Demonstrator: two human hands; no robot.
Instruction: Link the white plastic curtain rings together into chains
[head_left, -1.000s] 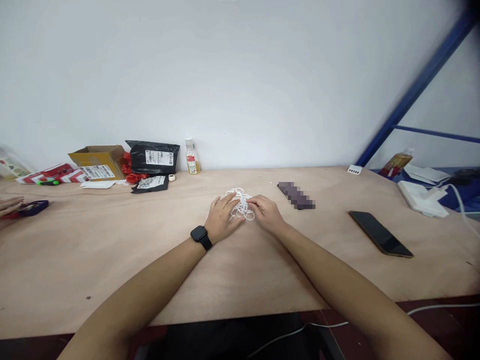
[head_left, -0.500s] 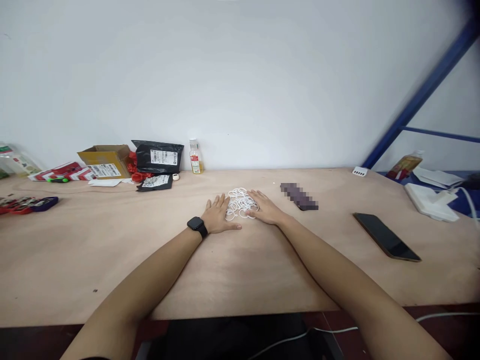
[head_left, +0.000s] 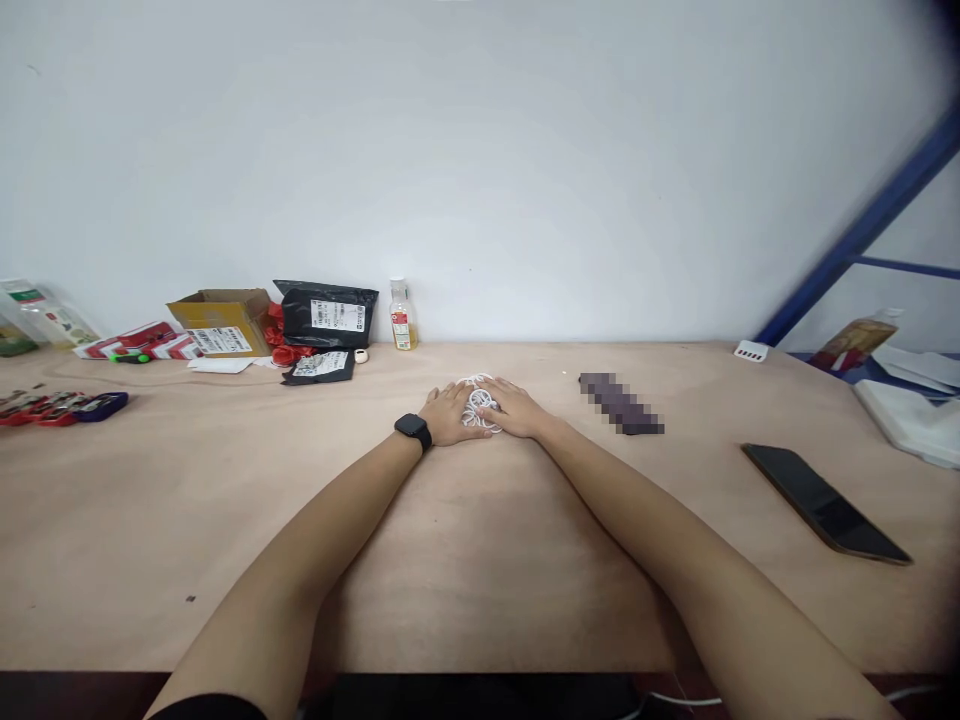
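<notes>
A small heap of white rings (head_left: 480, 405) lies on the wooden table (head_left: 225, 520) straight ahead. My left hand (head_left: 450, 416), with a black watch on the wrist, lies flat against the heap's left side, fingers stretched out. My right hand (head_left: 516, 410) lies flat against the right side, fingers also stretched out. The two hands close in on the heap, and only a narrow strip of rings shows between them. Neither hand grips anything.
A dark phone (head_left: 823, 498) lies to the right, and a blurred dark object (head_left: 621, 404) sits nearer the hands. Along the wall stand a cardboard box (head_left: 219, 322), black bags (head_left: 327, 314) and a small bottle (head_left: 402, 316). Red and blue tools (head_left: 60, 407) lie far left. A blue frame (head_left: 855, 240) rises at right.
Both hands have slid inward, pushing the spread rings into a tighter heap. The view has shifted, so things on the table sit further right in the picture.
</notes>
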